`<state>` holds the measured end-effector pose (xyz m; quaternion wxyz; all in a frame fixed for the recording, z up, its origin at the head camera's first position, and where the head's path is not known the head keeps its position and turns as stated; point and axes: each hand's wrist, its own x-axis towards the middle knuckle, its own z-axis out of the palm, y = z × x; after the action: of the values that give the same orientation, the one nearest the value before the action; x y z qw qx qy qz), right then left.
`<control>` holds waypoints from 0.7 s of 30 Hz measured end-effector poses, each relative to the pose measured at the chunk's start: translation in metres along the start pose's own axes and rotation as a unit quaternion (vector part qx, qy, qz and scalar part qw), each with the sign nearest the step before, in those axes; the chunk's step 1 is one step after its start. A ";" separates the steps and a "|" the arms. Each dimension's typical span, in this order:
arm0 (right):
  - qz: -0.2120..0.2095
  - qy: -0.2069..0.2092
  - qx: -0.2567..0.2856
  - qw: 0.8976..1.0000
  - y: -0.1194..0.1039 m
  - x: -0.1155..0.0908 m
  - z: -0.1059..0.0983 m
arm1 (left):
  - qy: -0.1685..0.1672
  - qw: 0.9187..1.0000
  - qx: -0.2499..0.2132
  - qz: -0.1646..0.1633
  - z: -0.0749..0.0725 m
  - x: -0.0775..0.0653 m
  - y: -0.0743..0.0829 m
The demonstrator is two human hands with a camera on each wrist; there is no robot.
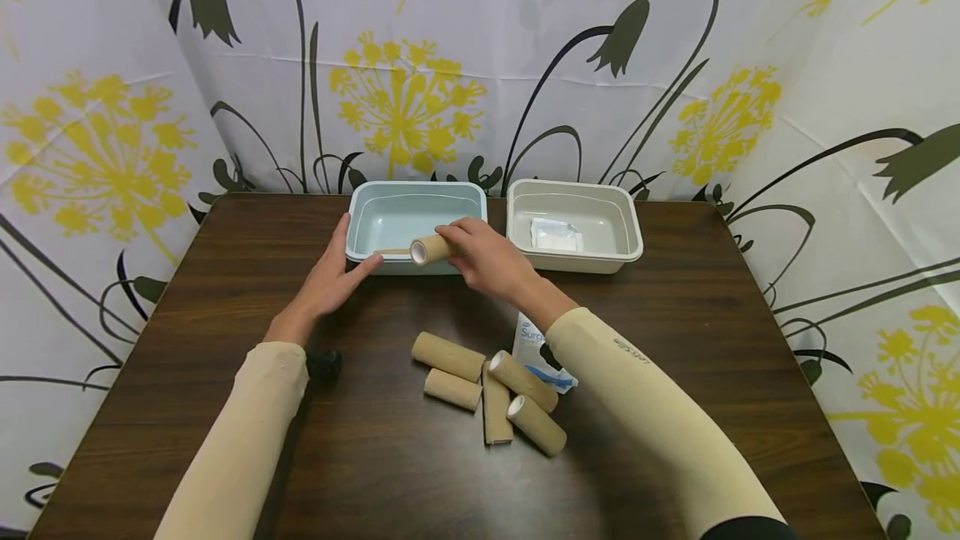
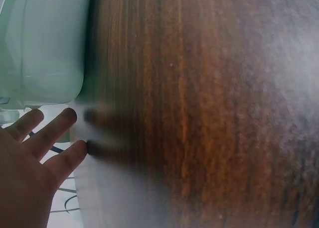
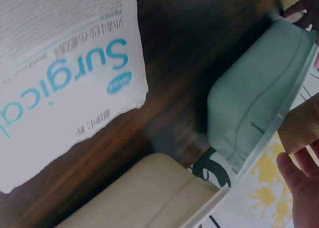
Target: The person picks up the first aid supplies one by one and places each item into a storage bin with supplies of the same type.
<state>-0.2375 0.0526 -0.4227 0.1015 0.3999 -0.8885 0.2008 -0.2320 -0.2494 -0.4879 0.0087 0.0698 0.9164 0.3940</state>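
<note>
In the head view my right hand [image 1: 491,261] grips a cardboard tube [image 1: 431,249] over the front rim of the pale blue bin [image 1: 416,188]. The right wrist view shows part of this brown tube [image 3: 301,126] beside the bin's rim. My left hand [image 1: 327,277] is at the bin's left front corner, its fingers spread along the side and its thumb near the front rim. A thin brown strip [image 1: 392,252] shows at that rim; I cannot tell what it is. Several more cardboard tubes [image 1: 448,356] lie in a loose group on the table.
To the right of the blue bin stands a cream bin [image 1: 630,223] with a white packet [image 1: 555,234] inside. A white packet printed "Surgical" [image 3: 75,83] lies on the dark wooden table [image 1: 375,457], partly beneath my right forearm. A patterned curtain [image 1: 465,57] hangs behind.
</note>
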 end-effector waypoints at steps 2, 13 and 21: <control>0.012 -0.004 -0.009 1.000 0.000 0.002 0.004 | 0.001 1.000 0.000 0.000 0.000 0.000 0.000; 0.059 -0.022 -0.010 0.998 0.005 0.001 0.014 | 0.001 1.000 -0.001 0.003 0.001 0.000 -0.001; 0.063 -0.033 0.003 0.997 0.008 -0.005 0.013 | 0.004 1.000 0.001 0.001 0.001 0.001 -0.002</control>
<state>-0.2400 0.0550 -0.4382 0.0578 0.3499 -0.9141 0.1964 -0.2337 -0.2497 -0.4906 0.0041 0.0692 0.9167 0.3934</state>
